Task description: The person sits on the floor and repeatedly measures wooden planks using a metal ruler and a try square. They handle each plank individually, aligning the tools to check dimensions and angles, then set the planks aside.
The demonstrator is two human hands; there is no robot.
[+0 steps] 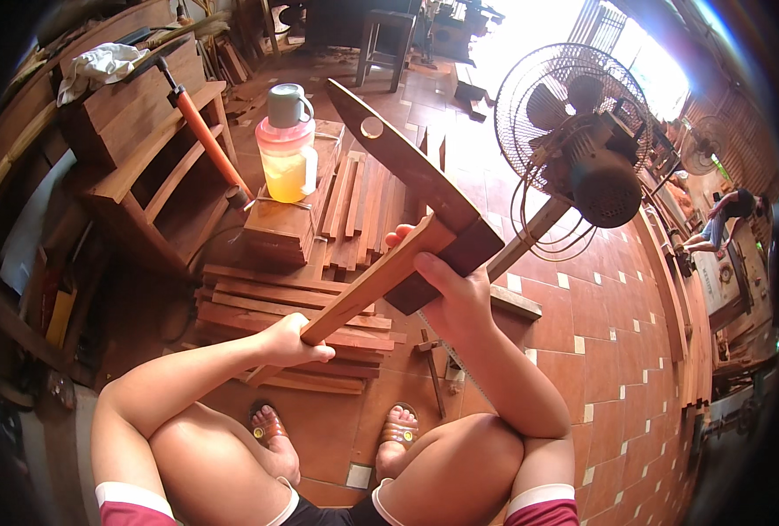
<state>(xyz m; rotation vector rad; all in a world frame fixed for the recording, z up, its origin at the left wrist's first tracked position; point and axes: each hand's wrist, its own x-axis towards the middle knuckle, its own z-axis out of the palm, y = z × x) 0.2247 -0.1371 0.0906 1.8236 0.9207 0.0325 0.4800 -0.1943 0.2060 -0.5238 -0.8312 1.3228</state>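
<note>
A reddish-brown strip of wood [367,287] slants across in front of me, its far end raised to the right. My left hand [293,342] is closed round its near end, thumb along the side. At the far end, my right hand [456,294] grips a large try square [416,171] together with the strip. The dark block-like stock of the square crosses the strip beneath my right thumb, and its long blade, with a round hole near the tip, points up and left. My right fingers are partly hidden behind the wood.
Stacked wooden strips [288,294] lie on the tiled floor before my feet. A pitcher of yellow liquid [288,167], capped by a grey mug [286,105], stands on stacked boards. At right is a pedestal fan [573,123]; at left, a wooden cabinet [135,202] and orange pump [205,136]. Another person [727,215] is far right.
</note>
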